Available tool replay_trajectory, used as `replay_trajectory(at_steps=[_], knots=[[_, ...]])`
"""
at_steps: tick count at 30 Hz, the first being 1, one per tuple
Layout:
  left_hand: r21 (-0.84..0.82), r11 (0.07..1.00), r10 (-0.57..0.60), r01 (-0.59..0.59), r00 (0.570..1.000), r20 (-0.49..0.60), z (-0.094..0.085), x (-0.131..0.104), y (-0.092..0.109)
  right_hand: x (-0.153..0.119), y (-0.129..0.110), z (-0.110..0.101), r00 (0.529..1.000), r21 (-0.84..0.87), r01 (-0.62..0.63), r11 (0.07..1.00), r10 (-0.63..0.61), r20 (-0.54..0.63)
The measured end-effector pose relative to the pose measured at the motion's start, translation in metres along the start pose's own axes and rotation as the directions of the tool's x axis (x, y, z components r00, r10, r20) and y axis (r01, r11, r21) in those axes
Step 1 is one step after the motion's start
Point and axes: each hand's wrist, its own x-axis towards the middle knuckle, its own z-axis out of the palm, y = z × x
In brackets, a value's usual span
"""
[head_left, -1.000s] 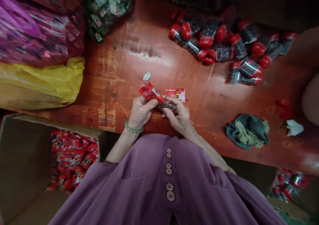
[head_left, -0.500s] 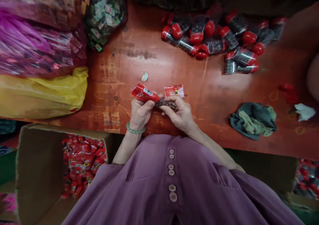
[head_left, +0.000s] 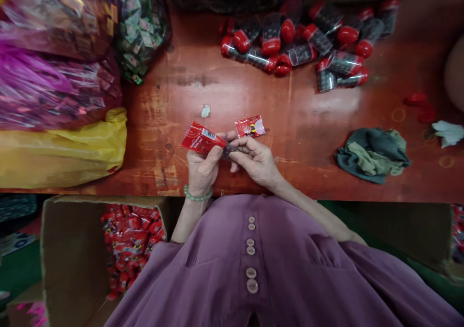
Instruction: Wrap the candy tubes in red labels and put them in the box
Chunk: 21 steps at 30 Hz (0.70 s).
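Between my two hands, above the near part of the table, is a red printed wrapper (head_left: 198, 137) with a barcode label. My left hand (head_left: 203, 168), with a green bead bracelet (head_left: 197, 193) at the wrist, grips the wrapper with the thumb on top. At the wrapper's right end, the fingers of my right hand (head_left: 255, 162) pinch a dark, see-through part (head_left: 229, 149); its exact kind is unclear. Just beyond my fingers a small flat red packet (head_left: 251, 126) lies on the table.
Clear containers with red caps (head_left: 270, 44) lie heaped at the back of the reddish table (head_left: 297, 138). Bags of small packets (head_left: 87, 88) and a yellow bag (head_left: 65, 155) fill the left. A dark green cloth (head_left: 373, 155) lies right. Below left, a cardboard box (head_left: 72, 254) holds red packets (head_left: 134, 242).
The wrapper's red end has spread wider and flatter in my left hand. My right hand has shifted slightly left along the dark end. The whole view has turned a little.
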Motion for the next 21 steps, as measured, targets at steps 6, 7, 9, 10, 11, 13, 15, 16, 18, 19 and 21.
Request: replay_trajectory(at_steps=[6,7,9,10,11,13,15,16,18,19,21], knots=[[-0.087,0.996,0.012,-0.024,0.99,-0.138,-0.01,0.01,-0.008,-0.001,0.004,0.004,0.994,-0.074,0.06,0.995,-0.067,-0.088],[-0.101,0.995,-0.016,0.002,0.991,-0.136,-0.011,0.011,-0.01,-0.001,0.004,0.003,0.993,-0.083,0.058,0.995,-0.066,-0.1],[-0.121,0.991,-0.075,0.061,0.99,-0.116,-0.01,0.012,-0.014,-0.001,0.003,0.002,0.994,-0.075,0.039,0.996,-0.046,-0.101],[-0.127,0.988,-0.098,0.084,0.989,-0.108,-0.009,0.012,-0.015,-0.001,0.003,0.001,0.996,-0.063,0.022,0.998,-0.027,-0.09],[-0.128,0.987,-0.114,0.1,0.988,-0.103,-0.008,0.011,-0.016,0.0,0.002,0.0,0.997,-0.051,0.001,0.999,-0.005,-0.075],[-0.123,0.985,-0.129,0.118,0.988,-0.09,-0.007,0.01,-0.015,0.003,0.003,-0.004,0.998,-0.024,-0.041,0.999,0.04,-0.047],[-0.106,0.989,-0.115,0.107,0.99,-0.076,-0.007,0.01,-0.014,0.005,0.005,-0.007,0.997,0.011,-0.072,0.997,0.072,-0.033],[-0.09,0.991,-0.102,0.095,0.993,-0.068,-0.008,0.01,-0.013,0.006,0.007,-0.008,0.996,0.028,-0.082,0.996,0.082,-0.028],[-0.049,0.996,-0.076,0.074,0.996,-0.054,-0.008,0.01,-0.012,0.007,0.009,-0.009,0.995,0.056,-0.093,0.994,0.094,-0.018],[-0.031,0.997,-0.071,0.069,0.996,-0.047,-0.009,0.011,-0.012,0.007,0.01,-0.008,0.995,0.059,-0.094,0.994,0.095,-0.016],[-0.014,0.997,-0.072,0.071,0.997,-0.039,-0.009,0.012,-0.012,0.007,0.012,-0.006,0.996,0.043,-0.082,0.996,0.083,-0.03]])
